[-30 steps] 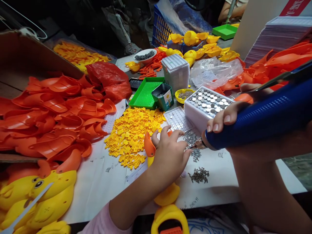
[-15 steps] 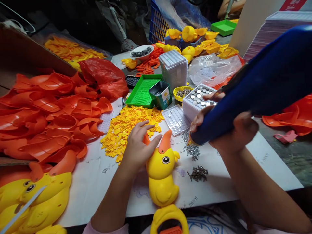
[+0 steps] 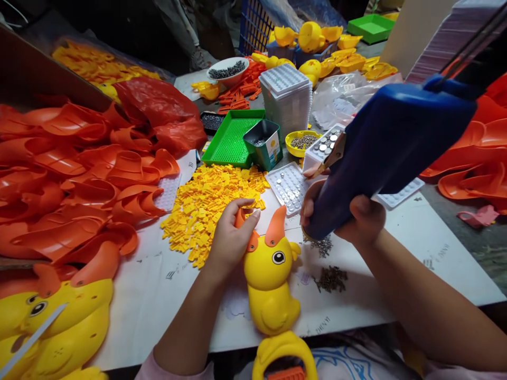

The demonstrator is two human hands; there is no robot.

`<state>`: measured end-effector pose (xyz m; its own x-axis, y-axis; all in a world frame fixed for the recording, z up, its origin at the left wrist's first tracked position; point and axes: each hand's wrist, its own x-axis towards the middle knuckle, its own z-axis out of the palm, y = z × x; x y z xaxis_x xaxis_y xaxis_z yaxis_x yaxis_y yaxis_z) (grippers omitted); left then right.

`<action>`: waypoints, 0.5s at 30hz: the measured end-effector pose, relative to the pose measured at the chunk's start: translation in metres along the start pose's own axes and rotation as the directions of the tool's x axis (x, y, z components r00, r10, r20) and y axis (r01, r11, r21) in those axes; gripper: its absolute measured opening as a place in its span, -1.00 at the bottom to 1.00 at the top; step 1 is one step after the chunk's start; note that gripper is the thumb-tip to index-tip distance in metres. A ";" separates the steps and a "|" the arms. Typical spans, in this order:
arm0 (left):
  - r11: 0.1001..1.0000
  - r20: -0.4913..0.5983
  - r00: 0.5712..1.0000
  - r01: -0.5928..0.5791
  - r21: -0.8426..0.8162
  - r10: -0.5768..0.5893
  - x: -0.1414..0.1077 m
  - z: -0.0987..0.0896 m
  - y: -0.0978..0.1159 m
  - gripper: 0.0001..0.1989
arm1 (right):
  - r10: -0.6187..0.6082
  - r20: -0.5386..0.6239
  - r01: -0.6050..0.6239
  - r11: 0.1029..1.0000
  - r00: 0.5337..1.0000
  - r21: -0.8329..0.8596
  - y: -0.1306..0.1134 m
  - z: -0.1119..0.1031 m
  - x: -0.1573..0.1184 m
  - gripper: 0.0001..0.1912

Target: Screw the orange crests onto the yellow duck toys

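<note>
A yellow duck-shaped toy [image 3: 269, 279] with an orange beak lies on the white sheet in front of me, its ring handle toward my body. My left hand [image 3: 233, 232] is closed on the left half of the beak, fingers and thumb pinching it. My right hand [image 3: 356, 216] wraps round a dark blue power tool [image 3: 368, 153], tilted with its tip down, just above small silvery screws [image 3: 322, 245]. Darker screws [image 3: 331, 278] lie in a pile right of the toy. Yellow small parts [image 3: 209, 206] are heaped behind my left hand.
Orange shell parts [image 3: 71, 174] crowd the left, with finished-looking yellow ducks [image 3: 71, 322] in front. A green tray [image 3: 233, 140], a dark tin [image 3: 263, 142], a yellow bowl [image 3: 301, 142] and stacked white trays [image 3: 285, 97] stand behind.
The blue tool and my right hand have swung left and lower, uncovering a white tray behind. My left hand stays at the beak. The whole view has shifted slightly.
</note>
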<state>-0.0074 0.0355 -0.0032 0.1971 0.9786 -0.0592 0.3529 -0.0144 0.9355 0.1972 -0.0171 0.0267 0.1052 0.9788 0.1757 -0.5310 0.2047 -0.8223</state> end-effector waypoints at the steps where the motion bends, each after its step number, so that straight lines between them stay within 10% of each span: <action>1: 1.000 0.007 1.000 0.005 0.009 -0.006 0.000 0.000 0.000 -0.65 | 0.002 0.008 -0.002 1.000 1.000 0.001 0.000 0.000 -0.001 -0.44; 15: 0.998 0.019 1.000 -0.015 0.054 0.014 -0.005 0.002 0.008 -0.69 | -0.112 0.054 0.112 0.994 0.992 -0.004 -0.010 -0.003 -0.002 -0.46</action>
<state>-0.0036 0.0303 0.0034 0.2192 0.9743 -0.0523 0.3985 -0.0404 0.9163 0.2046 -0.0208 0.0335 0.1181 0.9480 0.2956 -0.5121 0.3132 -0.7998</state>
